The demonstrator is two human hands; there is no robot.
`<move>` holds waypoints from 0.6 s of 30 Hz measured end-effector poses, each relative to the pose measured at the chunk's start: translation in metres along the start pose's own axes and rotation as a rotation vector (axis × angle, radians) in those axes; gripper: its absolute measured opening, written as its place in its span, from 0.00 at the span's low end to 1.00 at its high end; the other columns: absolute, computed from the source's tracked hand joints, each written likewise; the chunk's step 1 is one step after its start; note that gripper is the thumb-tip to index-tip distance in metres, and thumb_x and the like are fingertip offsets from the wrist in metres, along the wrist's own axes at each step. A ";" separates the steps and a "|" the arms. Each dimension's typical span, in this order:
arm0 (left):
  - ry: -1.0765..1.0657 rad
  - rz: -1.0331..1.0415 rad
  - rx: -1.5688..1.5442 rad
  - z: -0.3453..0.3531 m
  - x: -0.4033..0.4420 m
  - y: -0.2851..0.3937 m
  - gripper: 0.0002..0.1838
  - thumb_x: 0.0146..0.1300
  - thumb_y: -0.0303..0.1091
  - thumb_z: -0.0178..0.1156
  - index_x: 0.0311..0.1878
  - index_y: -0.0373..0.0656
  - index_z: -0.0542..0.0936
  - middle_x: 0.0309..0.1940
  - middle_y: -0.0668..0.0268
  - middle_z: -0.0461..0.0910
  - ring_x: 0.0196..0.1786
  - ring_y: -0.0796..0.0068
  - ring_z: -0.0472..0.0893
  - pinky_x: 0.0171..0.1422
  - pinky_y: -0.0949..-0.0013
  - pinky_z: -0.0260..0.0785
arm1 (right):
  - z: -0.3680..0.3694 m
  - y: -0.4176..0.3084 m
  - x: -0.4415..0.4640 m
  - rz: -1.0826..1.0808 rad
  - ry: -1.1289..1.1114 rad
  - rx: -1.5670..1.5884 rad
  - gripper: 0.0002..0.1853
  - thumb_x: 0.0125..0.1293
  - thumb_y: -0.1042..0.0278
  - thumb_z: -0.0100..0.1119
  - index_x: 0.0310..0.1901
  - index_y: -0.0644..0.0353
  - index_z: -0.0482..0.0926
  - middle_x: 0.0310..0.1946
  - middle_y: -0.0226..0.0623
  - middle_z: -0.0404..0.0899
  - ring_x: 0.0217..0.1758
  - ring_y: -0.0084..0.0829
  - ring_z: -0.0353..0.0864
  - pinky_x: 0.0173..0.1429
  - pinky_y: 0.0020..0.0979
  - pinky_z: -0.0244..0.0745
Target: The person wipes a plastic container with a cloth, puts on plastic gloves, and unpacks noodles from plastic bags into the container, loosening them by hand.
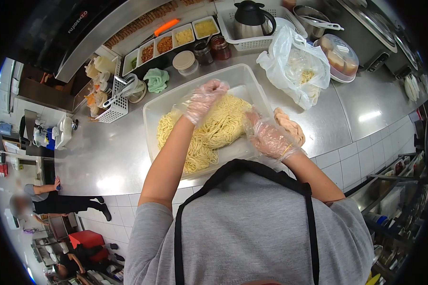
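Note:
Yellow noodles [223, 121] lie heaped in a clear plastic tub [162, 101] on the steel counter. My left hand [205, 100], in a clear plastic glove, is over the far side of the heap with its fingers curled closed. What they hold, if anything, is hidden. My right hand [270, 137], gloved the same way, is at the heap's right edge with bent fingers against the noodles, partly hidden. Beside it, outside the tub, lies a crumpled peach-coloured cloth [288, 126].
An open white plastic bag [297, 66] with some noodles inside stands to the right. Behind are topping trays [165, 44], jars [219, 47], a green cloth [156, 80] and a basket with a thermal jug [250, 23]. Another person [57, 202] stands far left.

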State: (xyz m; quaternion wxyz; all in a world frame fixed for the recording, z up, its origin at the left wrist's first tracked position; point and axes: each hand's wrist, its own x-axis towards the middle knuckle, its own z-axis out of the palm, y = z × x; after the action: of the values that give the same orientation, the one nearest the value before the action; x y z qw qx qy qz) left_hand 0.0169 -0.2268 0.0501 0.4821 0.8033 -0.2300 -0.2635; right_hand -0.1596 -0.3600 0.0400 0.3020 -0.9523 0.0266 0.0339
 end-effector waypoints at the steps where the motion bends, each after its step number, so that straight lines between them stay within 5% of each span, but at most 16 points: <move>1: -0.043 0.045 -0.312 -0.005 -0.003 -0.010 0.03 0.61 0.32 0.56 0.35 0.44 0.75 0.32 0.72 0.72 0.36 0.80 0.70 0.41 0.77 0.62 | 0.000 0.000 0.000 0.011 -0.007 -0.013 0.29 0.59 0.66 0.48 0.62 0.60 0.55 0.63 0.54 0.55 0.57 0.49 0.67 0.59 0.42 0.64; 2: -0.086 0.092 -0.625 -0.008 -0.006 -0.016 0.02 0.62 0.31 0.55 0.36 0.44 0.75 0.34 0.72 0.72 0.38 0.80 0.69 0.43 0.77 0.60 | 0.000 -0.002 -0.001 0.002 -0.011 -0.014 0.29 0.59 0.66 0.48 0.62 0.60 0.55 0.63 0.54 0.55 0.57 0.49 0.67 0.59 0.42 0.64; 5: -0.093 0.160 -0.785 -0.009 -0.014 -0.031 0.03 0.60 0.30 0.57 0.37 0.44 0.74 0.35 0.71 0.71 0.39 0.79 0.68 0.47 0.76 0.59 | -0.011 -0.009 -0.002 0.012 -0.004 -0.034 0.29 0.58 0.67 0.48 0.62 0.59 0.56 0.62 0.53 0.58 0.59 0.48 0.66 0.61 0.41 0.62; 8: -0.087 0.260 -0.956 -0.007 -0.015 -0.041 0.05 0.59 0.29 0.58 0.38 0.43 0.74 0.34 0.70 0.71 0.39 0.78 0.69 0.47 0.74 0.60 | -0.024 0.003 0.002 0.089 -0.229 0.008 0.25 0.60 0.66 0.48 0.60 0.60 0.60 0.59 0.52 0.62 0.59 0.47 0.66 0.61 0.38 0.63; 10: -0.088 0.236 -0.999 -0.009 -0.016 -0.043 0.06 0.59 0.28 0.58 0.38 0.42 0.73 0.34 0.69 0.71 0.39 0.77 0.70 0.46 0.74 0.61 | -0.018 0.041 0.007 -0.286 0.035 -0.038 0.21 0.65 0.60 0.44 0.55 0.65 0.65 0.49 0.49 0.73 0.48 0.43 0.76 0.52 0.35 0.70; 11: -0.092 0.213 -1.037 -0.012 -0.016 -0.042 0.06 0.59 0.27 0.58 0.38 0.40 0.73 0.33 0.68 0.71 0.38 0.76 0.70 0.46 0.74 0.62 | -0.029 0.036 0.009 -0.293 0.034 -0.041 0.21 0.65 0.60 0.44 0.55 0.65 0.65 0.49 0.49 0.73 0.48 0.43 0.76 0.52 0.35 0.70; 13: -0.063 0.173 -1.090 -0.015 -0.021 -0.040 0.06 0.59 0.26 0.57 0.39 0.38 0.73 0.33 0.67 0.71 0.38 0.75 0.71 0.46 0.73 0.64 | -0.057 0.018 0.011 -0.111 0.100 0.468 0.17 0.63 0.63 0.51 0.49 0.64 0.72 0.43 0.39 0.76 0.45 0.30 0.76 0.51 0.30 0.69; 18: -0.069 0.074 -1.201 -0.008 -0.031 -0.032 0.06 0.59 0.25 0.56 0.39 0.36 0.72 0.32 0.65 0.71 0.36 0.73 0.72 0.45 0.71 0.67 | -0.042 0.003 0.029 -0.035 0.180 0.970 0.14 0.61 0.67 0.56 0.46 0.64 0.73 0.38 0.33 0.76 0.41 0.21 0.73 0.47 0.25 0.69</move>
State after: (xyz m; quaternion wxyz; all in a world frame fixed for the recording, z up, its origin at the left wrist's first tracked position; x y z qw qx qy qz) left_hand 0.0024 -0.1883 0.0307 0.8526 0.3729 -0.0844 -0.3562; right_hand -0.1288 -0.3873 0.0703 0.7075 -0.7015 0.0494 -0.0700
